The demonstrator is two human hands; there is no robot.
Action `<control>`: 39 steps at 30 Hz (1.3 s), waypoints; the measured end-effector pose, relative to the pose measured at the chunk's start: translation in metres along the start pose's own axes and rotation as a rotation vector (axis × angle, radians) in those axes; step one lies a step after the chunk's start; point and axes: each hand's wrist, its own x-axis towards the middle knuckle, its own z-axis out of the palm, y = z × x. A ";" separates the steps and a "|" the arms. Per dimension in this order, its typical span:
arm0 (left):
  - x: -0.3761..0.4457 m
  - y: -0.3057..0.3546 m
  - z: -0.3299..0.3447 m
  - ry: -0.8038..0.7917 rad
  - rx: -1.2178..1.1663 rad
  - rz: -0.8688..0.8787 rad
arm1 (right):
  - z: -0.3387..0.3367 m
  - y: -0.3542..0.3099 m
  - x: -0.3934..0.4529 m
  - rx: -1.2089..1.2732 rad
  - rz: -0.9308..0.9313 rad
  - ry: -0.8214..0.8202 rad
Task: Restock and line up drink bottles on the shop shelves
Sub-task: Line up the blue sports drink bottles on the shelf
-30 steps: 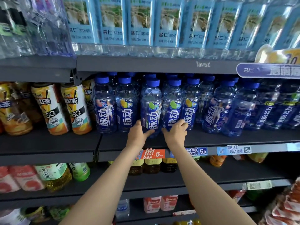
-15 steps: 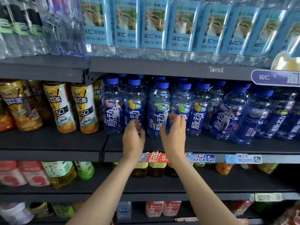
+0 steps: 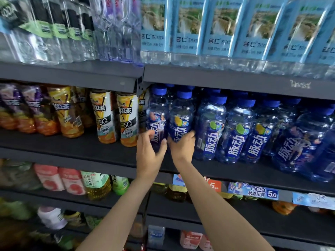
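A row of blue-capped, blue-labelled drink bottles stands on the middle dark shelf (image 3: 235, 175). My left hand (image 3: 149, 151) grips the base of the leftmost blue bottle (image 3: 156, 116), fingers curled round its left side and thumb on the right. My right hand (image 3: 182, 146) holds the lower part of the second blue bottle (image 3: 181, 120), fingers wrapped over its front. The two bottles stand upright, close together, with a small gap to the third blue bottle (image 3: 211, 127).
Yellow iced-tea bottles (image 3: 127, 118) stand just left of the blue row. Light-blue-labelled water bottles (image 3: 188, 29) fill the shelf above. Pink and green drinks (image 3: 94, 182) sit on the shelf below. Price tags (image 3: 253, 191) hang on the shelf edge.
Both hands have shifted left along the row, from the third and fourth bottles to the two leftmost ones, and now grip them. The view has swung left too.
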 end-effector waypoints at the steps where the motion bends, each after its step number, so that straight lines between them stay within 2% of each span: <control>1: 0.001 0.000 -0.001 -0.037 -0.026 0.020 | 0.001 0.002 -0.006 -0.006 -0.025 0.011; 4: 0.006 0.003 -0.002 -0.131 -0.068 0.004 | -0.001 0.012 -0.027 -0.018 -0.165 -0.057; 9: 0.016 -0.007 -0.019 -0.130 -0.064 0.028 | -0.027 0.020 -0.014 0.047 -0.378 -0.409; 12: 0.019 -0.014 -0.033 -0.121 -0.042 0.075 | -0.038 0.018 -0.002 0.132 -0.267 -0.429; 14: 0.021 -0.019 -0.036 -0.095 -0.022 0.051 | -0.033 0.011 0.002 0.133 -0.256 -0.387; 16: 0.026 -0.025 -0.038 -0.065 -0.001 0.021 | -0.023 0.003 0.004 0.181 -0.235 -0.419; 17: 0.028 -0.028 -0.039 -0.058 0.009 0.010 | -0.018 0.000 0.007 0.245 -0.207 -0.399; 19: 0.032 -0.033 -0.041 -0.071 0.031 0.008 | -0.007 -0.004 0.015 0.284 -0.172 -0.184; 21: 0.033 -0.034 -0.041 -0.089 0.042 0.026 | 0.003 -0.008 0.026 0.174 -0.106 0.042; 22: 0.032 -0.034 -0.039 -0.094 0.034 0.028 | 0.008 -0.011 0.031 0.113 -0.055 0.102; 28: 0.028 -0.032 -0.038 -0.101 -0.050 -0.002 | 0.033 -0.012 0.052 -0.069 0.181 0.162; 31: 0.029 -0.033 -0.039 -0.121 -0.060 -0.014 | 0.032 -0.007 0.056 -0.116 0.199 0.212; 39: 0.030 -0.034 -0.037 -0.116 -0.059 0.029 | 0.044 -0.008 0.043 -0.021 0.227 0.312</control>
